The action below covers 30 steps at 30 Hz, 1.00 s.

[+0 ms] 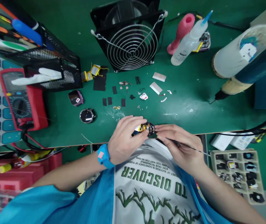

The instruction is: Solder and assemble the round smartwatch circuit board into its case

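Note:
At the front edge of the bench, my left hand (128,133) is closed around a small opened round device, a watch body (148,128) with its circuit parts and a yellow-and-white piece showing. My right hand (181,143) pinches a slim metal tool (197,150) whose tip meets the right side of that body. The tool's exact kind is unclear, as fingers cover its middle. A blue wrist strap (106,156) is on my left wrist. Beyond my hands lie a round watch (86,115), a square purple-edged watch (76,98) and a small white-and-red part (143,96).
A fan with a wire guard (133,51) stands at the back. On the left are a red multimeter (21,99) and a black mesh holder (63,68). A soldering iron or similar tool (231,88), dropper bottle (189,43) and parts tray (237,174) are at right.

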### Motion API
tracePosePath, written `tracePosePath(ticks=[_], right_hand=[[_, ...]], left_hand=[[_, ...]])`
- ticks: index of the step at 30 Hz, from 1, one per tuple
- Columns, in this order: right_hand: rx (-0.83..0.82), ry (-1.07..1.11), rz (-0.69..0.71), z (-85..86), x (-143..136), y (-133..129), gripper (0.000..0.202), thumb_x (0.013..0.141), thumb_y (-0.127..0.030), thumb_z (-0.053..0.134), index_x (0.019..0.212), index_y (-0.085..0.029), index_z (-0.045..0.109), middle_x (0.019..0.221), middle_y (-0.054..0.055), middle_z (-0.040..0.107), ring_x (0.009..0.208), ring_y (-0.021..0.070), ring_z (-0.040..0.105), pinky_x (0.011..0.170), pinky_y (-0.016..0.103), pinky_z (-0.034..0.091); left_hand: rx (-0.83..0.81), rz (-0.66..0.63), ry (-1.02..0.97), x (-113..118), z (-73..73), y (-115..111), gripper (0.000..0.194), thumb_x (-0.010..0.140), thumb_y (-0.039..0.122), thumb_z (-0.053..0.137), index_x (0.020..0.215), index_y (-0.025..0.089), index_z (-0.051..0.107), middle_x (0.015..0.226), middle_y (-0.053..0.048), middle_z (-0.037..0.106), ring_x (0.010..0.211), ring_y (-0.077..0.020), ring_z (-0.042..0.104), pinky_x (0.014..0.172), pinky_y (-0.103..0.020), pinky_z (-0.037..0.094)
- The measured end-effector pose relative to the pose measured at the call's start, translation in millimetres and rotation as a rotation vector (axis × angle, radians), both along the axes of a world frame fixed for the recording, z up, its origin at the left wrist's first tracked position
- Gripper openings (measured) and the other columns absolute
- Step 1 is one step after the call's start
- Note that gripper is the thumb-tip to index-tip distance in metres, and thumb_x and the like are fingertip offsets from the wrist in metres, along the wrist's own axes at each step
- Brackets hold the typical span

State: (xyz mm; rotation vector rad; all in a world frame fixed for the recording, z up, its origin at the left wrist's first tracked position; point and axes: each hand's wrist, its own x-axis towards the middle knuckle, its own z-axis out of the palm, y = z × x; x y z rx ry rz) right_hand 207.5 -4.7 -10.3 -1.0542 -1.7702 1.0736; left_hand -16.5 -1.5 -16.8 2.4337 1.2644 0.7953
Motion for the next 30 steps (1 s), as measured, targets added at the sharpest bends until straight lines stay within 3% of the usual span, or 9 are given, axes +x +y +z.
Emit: tracePosePath(ticks=[7,14,19,30], right_hand=[[-0.027,-0.010,0.048,-0.6,5.6,2.0,0.032,0.091,0.003,0.065,0.114,-0.018,0.073,0.115,0.009,0.077,0.114,0.0200,0.073,0.098,0.036,0.061],[0.021,-0.002,0.088,-1.3,7.5,4.0,0.035,0.089,0.007,0.065,0.115,-0.016,0.072,0.115,0.010,0.076,0.115,0.0214,0.073,0.099,0.038,0.062],[0.010,-0.013,0.086,0.6,6.5,6.3,0.031,0.090,0.004,0.066,0.114,-0.015,0.072,0.114,0.011,0.077,0.112,0.0200,0.074,0.096,0.036,0.062],[0.008,-0.013,-0.004,0.9,1.3,5.4,0.025,0.094,-0.006,0.066,0.109,-0.023,0.076,0.106,0.007,0.081,0.104,0.0223,0.078,0.089,0.039,0.066]], left_hand=[[-0.061,0.024,-0.029,-1.8,1.3,-5.0,0.014,0.095,0.014,0.073,0.108,0.020,0.074,0.121,-0.007,0.077,0.125,-0.0235,0.068,0.112,-0.048,0.053],[0.011,0.023,0.002,-1.7,-1.6,-3.7,0.014,0.096,0.017,0.073,0.110,0.016,0.073,0.113,-0.007,0.078,0.121,-0.0243,0.068,0.110,-0.047,0.054],[0.100,-0.021,-0.011,-0.6,-4.7,-5.7,0.015,0.093,0.011,0.074,0.108,0.015,0.073,0.106,-0.003,0.080,0.118,-0.0231,0.068,0.107,-0.044,0.055],[0.096,-0.140,0.089,-4.6,3.3,-1.8,0.013,0.100,0.011,0.066,0.110,0.015,0.072,0.118,-0.004,0.080,0.118,-0.0253,0.071,0.105,-0.046,0.055]])
